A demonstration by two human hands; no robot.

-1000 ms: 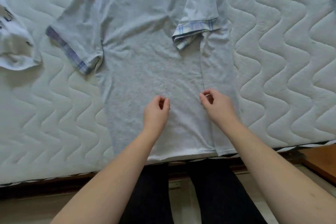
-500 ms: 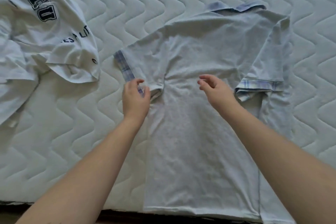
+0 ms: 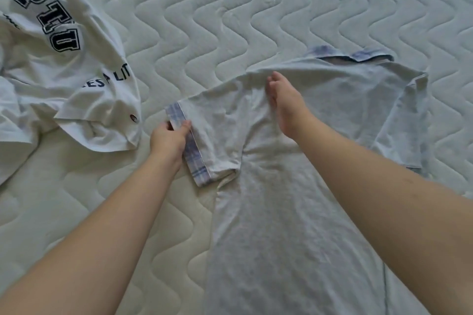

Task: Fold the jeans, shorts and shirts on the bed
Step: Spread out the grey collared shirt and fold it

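grey polo shirt lies face down on the quilted mattress, spread almost flat, its long axis running from the checked collar at the far side down toward the person, where the hem is cut off by the bottom of the view.

the left hand pinches the checked cuff of the left sleeve, thumb on top of the band and the other fingers curled under it, so i cannot see how much cloth they take. this sleeve sticks out sideways from the body of the shirt, away from the middle line, and the hand is at its outer end. the right hand lies on the cloth near the left shoulder seam, fingers straight and together, pointing up toward the collar; it seems to press there like a ruler for the fold line, though the palm side is hidden.

i think the coming move depends on this: the cuff is to the left of the pressing hand, so the sleeve must travel to the right, over that line, onto the back of the shirt. the left hand is the nearer one and already has the cuff.

the right sleeve seems already folded in, but its cuff is hidden behind the right forearm. a white shirt with dark letters lies crumpled well apart at the left, partly out of view. no jeans or shorts are visible.
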